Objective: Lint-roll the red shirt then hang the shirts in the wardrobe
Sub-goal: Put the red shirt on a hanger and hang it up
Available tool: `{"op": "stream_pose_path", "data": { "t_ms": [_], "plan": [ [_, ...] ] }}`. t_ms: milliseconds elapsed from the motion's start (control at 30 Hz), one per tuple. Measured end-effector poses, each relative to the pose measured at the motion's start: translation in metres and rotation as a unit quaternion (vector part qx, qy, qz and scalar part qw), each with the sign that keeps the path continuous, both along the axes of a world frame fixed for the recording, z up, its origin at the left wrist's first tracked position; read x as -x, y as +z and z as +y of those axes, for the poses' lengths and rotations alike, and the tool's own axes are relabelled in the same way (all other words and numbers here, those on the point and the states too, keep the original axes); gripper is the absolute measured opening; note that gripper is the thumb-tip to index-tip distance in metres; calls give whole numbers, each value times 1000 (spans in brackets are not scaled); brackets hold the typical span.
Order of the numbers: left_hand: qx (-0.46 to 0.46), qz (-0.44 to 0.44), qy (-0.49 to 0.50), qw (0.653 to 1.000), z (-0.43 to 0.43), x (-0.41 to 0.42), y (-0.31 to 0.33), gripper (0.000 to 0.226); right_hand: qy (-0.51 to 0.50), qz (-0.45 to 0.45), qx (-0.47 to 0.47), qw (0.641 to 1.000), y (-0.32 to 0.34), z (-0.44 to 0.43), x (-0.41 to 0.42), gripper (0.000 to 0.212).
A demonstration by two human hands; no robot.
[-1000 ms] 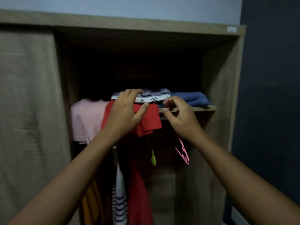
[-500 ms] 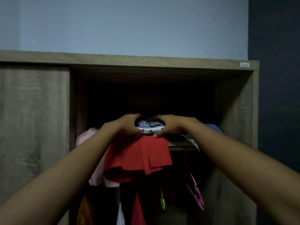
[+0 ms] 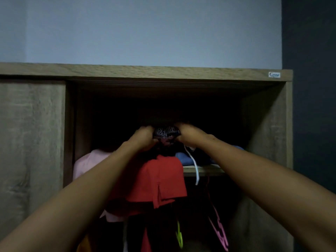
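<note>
Both my hands reach up into the open wardrobe (image 3: 269, 113) over its shelf (image 3: 203, 170). My left hand (image 3: 143, 137) and my right hand (image 3: 189, 132) grip the two sides of a folded black-and-white patterned garment (image 3: 166, 132) and hold it above the shelf. A red shirt (image 3: 160, 182) hangs over the shelf's front edge just below my hands. A folded blue garment (image 3: 189, 158) lies on the shelf at the right, and a pink garment (image 3: 87, 161) droops at the left.
The wardrobe's sliding door (image 3: 31, 142) covers the left half. Below the shelf hang a pink hanger (image 3: 219, 231), a green hanger (image 3: 179, 235) and dark clothes. A white cord (image 3: 195, 166) dangles from the shelf. A dark wall (image 3: 312, 106) stands at the right.
My hands moved from the red shirt's edge up to the patterned garment and lifted it deeper into the dark compartment. The view tilted upward.
</note>
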State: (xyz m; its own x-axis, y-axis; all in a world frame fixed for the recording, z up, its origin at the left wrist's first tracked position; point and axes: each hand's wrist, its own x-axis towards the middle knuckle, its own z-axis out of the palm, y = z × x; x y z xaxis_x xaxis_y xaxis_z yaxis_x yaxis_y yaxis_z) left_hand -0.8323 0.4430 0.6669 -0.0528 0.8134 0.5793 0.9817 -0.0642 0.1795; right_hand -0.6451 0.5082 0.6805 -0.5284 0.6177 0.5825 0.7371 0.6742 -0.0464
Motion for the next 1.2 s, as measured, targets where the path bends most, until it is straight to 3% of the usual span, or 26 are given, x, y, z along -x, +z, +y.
{"op": "stream_pose_path", "data": {
  "t_ms": [133, 267, 433, 533, 700, 800, 933, 1067, 1200],
  "plan": [
    [-28, -5, -16, 999, 7, -25, 20, 50, 8, 78, -18, 997, 17, 0, -24, 56],
    [-43, 32, -32, 998, 18, -62, 34, 61, -26, 115, -70, 991, 31, 4, -61, 47],
    [-73, 25, -80, 994, 32, -114, 43, 53, -137, 80, -68, 985, 42, 1, -112, 55],
    [-32, 51, -96, 994, 45, -129, 30, 49, -187, 48, -85, 977, 28, 3, -129, 48],
    [77, 67, -148, 984, 46, -137, 14, 45, -254, -48, 86, 962, 0, -7, -135, 32],
    [66, 29, -210, 975, 37, -129, 14, 44, -225, -9, 130, 965, 7, -16, -146, 33],
    [48, -13, -218, 975, 34, -124, -1, 46, -134, 71, 112, 982, 1, -29, -147, 44],
    [39, -21, -220, 975, 24, -120, -8, 50, -117, 5, 110, 987, -18, -22, -136, 35],
    [13, -33, -144, 989, 23, -87, 3, 44, -46, 123, -1, 991, -14, -30, -125, 51]
  ]
}}
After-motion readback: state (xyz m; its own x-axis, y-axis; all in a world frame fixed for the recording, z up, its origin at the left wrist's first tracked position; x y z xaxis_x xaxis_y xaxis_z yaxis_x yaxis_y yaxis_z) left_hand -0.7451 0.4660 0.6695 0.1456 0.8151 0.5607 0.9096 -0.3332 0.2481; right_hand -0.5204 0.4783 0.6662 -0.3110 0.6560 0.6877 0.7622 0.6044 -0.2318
